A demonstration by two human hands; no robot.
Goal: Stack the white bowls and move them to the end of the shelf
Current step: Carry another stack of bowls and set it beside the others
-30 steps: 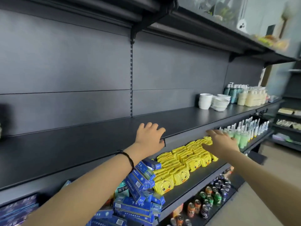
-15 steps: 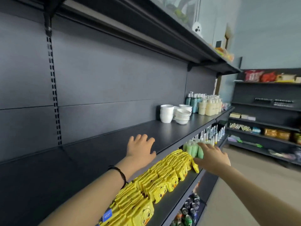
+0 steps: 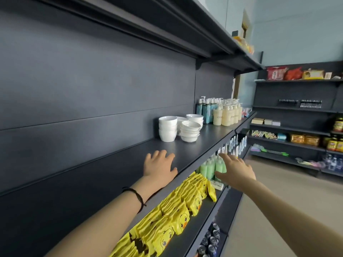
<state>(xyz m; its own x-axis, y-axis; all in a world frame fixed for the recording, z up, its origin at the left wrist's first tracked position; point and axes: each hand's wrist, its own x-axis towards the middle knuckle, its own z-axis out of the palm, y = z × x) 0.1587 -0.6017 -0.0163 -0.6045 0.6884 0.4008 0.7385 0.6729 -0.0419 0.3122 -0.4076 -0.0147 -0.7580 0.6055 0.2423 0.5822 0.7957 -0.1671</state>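
Reaching with fingers spread, left hand and right hand hover near the matte dark shelf bearing glossy round white bowls.

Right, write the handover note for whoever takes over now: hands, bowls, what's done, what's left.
Left hand: open, palm down over the shelf, holding nothing.
Right hand: open, in the air off the shelf's front edge, holding nothing.
Bowls: in at least three separate stacks further along the shelf, just short of the pump bottles. Neither hand touches them.
Done: bowls only partly stacked.
Left: reach the bowls, merge them into one stack, carry it to the shelf end.
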